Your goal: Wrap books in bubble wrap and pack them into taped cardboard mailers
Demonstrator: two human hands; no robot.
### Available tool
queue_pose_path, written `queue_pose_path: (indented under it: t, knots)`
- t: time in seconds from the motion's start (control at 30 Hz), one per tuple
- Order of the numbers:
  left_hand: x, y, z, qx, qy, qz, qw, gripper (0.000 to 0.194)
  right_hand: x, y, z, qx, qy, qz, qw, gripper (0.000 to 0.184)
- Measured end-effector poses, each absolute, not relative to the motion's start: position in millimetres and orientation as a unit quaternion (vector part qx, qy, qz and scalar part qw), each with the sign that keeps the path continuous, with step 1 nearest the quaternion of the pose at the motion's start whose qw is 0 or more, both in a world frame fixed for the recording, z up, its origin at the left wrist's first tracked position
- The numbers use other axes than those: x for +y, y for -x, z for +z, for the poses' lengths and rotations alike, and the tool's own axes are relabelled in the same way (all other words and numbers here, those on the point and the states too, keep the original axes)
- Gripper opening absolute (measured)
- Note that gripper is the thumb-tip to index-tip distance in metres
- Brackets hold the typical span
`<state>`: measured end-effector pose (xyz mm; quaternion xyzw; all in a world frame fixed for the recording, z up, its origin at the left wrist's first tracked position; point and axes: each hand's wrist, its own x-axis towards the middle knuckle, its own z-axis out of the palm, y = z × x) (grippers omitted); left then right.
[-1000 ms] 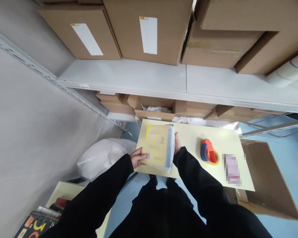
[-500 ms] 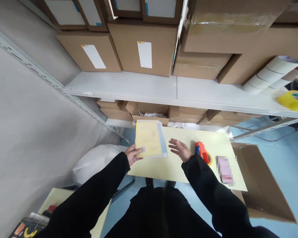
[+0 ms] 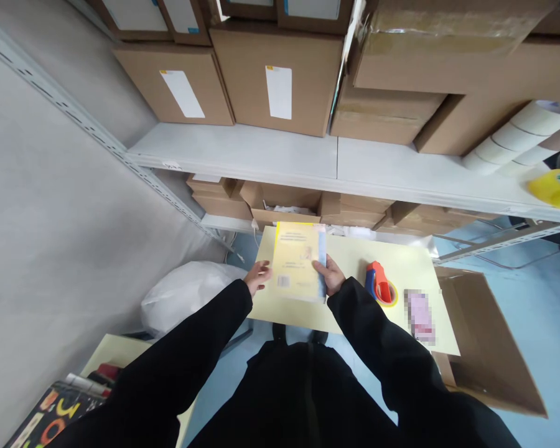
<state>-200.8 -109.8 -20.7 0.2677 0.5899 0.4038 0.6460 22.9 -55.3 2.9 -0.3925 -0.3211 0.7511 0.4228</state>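
Observation:
A yellow book (image 3: 297, 260) wrapped in clear plastic is held over the pale yellow table (image 3: 350, 308). My right hand (image 3: 329, 275) grips its right edge, by the blue spine, with fingers curled round it. My left hand (image 3: 259, 277) is at the book's left edge, fingers stretched towards it and touching or just off it. An orange and blue tape dispenser (image 3: 379, 284) lies on the table to the right of my right hand.
A pink pixelated item (image 3: 419, 316) lies on the table's right part. An open cardboard box (image 3: 488, 339) stands at the right, a white plastic bag (image 3: 186, 295) at the left. Metal shelves (image 3: 308, 158) carry cardboard boxes (image 3: 280, 81), tape rolls (image 3: 518, 140) and yellow tape (image 3: 557, 186). Books (image 3: 60, 414) lie at bottom left.
My right hand, open and away from the book half a second ago, has come back and gripped its right edge. My left hand has loosened at the left edge. The book now lies flatter.

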Motion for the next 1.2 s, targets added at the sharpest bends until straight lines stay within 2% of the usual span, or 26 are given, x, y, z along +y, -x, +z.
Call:
queue_pose_path:
  t: [0.13, 0.2, 0.33, 0.47, 0.63, 0.7, 0.87, 1.07, 1.2]
  knots:
    - [-112, 200, -24, 0.471, -0.161, 0.392, 0.773, 0.069, -56, -20, -2, -0.330, 0.394, 0.755, 0.409, 0.042]
    - [-112, 197, -22, 0.437, -0.167, 0.393, 0.792, 0.063, -55, -16, -7, -0.335, 0.404, 0.753, 0.397, 0.044]
    - [-116, 195, -25, 0.549, -0.184, 0.366, 0.728, 0.046, -52, -9, -23, -0.329, 0.434, 0.746, 0.385, 0.046]
    - [-119, 203, -44, 0.612, -0.191, 0.325, 0.695, 0.044, -54, -6, -44, -0.301, 0.458, 0.761, 0.347, 0.050]
    - [-112, 220, -70, 0.664, -0.161, 0.298, 0.666, 0.041, -57, -10, -69, -0.269, 0.462, 0.827, 0.172, 0.054]
    - [-105, 229, -81, 0.674, -0.153, 0.283, 0.665, 0.040, -51, -8, -79, -0.284, 0.469, 0.824, 0.141, 0.059]
    - [-72, 251, -107, 0.692, -0.161, 0.306, 0.634, 0.038, -13, 21, -107, -0.323, 0.506, 0.784, 0.158, 0.064]
    - [-29, 273, -136, 0.746, -0.258, 0.285, 0.544, 0.038, 28, 62, -140, -0.351, 0.556, 0.736, 0.159, 0.059]
    - [-15, 278, -155, 0.758, -0.276, 0.278, 0.521, 0.041, 35, 73, -155, -0.367, 0.572, 0.713, 0.173, 0.051]
